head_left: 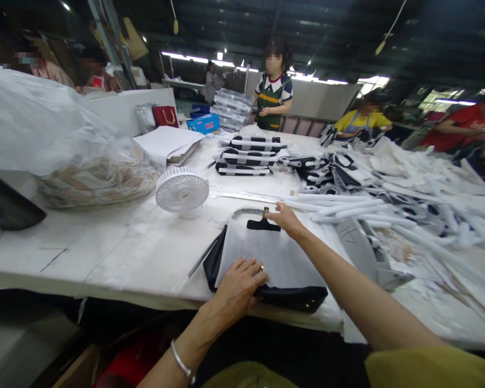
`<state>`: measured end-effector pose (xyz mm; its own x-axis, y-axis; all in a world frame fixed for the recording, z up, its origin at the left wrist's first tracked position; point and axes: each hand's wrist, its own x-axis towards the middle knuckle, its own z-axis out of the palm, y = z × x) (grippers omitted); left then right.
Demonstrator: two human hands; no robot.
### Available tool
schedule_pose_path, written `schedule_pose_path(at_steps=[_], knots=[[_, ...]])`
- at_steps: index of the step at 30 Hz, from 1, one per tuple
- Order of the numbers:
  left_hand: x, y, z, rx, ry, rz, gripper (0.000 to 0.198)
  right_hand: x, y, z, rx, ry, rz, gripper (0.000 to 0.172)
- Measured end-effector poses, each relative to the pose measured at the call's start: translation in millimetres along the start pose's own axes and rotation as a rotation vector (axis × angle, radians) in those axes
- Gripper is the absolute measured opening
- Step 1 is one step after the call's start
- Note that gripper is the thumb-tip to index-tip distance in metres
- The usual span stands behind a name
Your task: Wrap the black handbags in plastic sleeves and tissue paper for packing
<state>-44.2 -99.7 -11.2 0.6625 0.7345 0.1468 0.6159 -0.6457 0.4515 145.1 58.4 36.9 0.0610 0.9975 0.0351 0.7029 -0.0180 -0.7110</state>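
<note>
As the white-covered table (109, 245) is followed from its left end, a dark, tapering object (12, 202) is met first, with a large clear plastic bag (52, 118) set behind it; brownish contents (101, 186) are seen through the film but cannot be identified. Farther along, white-topped sheets (167, 141) are stacked behind a white desk fan (181, 191), and a blue box (204, 124) is placed beyond them. To the right of the fan, at the table's near edge, a black handbag (293, 299) is laid down, its upper face largely covered by a pale sheet (285, 258). The left hand (242, 280) is spread palm down over the sheet's lower part, with nothing gripped in it. Above it, a black closure tab (262, 224) with a gold-coloured clasp (265, 210) is seen near the looped, wrapped handle (246, 209). The right hand (288, 218) is held at the clasp; whether it is pinched cannot be told. Farther back, wrapped black bundles (250, 156) are stacked, and a person in a striped top (274, 97) is seen standing behind. At the right, white tubes (347, 207) are laid beside a loose heap of white and black pieces (420, 178), and a grey holder (361, 248) is placed near the handbag.
</note>
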Motion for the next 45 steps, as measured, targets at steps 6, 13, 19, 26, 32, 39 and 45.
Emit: schedule_pose_path(at_steps=[6,13,19,26,32,39,45], knots=[[-2,-3,4.8,-0.043,0.018,-0.032,0.053,10,-8,13,-0.113,-0.038,-0.048,0.014],[-2,-8,14.9,-0.08,0.081,-0.021,0.047,-59,-32,-4,-0.288,-0.063,-0.368,0.012],[-2,-6,12.6,-0.099,0.099,-0.003,0.044,-146,3,22,-0.106,-0.01,-0.46,0.014],[-4,-1,4.1,-0.151,0.088,-0.026,0.05,-146,9,18,0.09,-0.026,-0.355,0.016],[-2,2,-13.5,-0.383,0.092,-0.176,0.042,-137,11,8,0.407,0.043,-0.11,0.025],[24,6,-39.3,-0.183,-0.08,-0.261,0.026,-132,22,11,0.478,0.246,-0.165,0.028],[72,17,-22.5,0.275,-0.185,-0.215,0.03,-133,27,18,0.405,0.361,-0.245,0.033]])
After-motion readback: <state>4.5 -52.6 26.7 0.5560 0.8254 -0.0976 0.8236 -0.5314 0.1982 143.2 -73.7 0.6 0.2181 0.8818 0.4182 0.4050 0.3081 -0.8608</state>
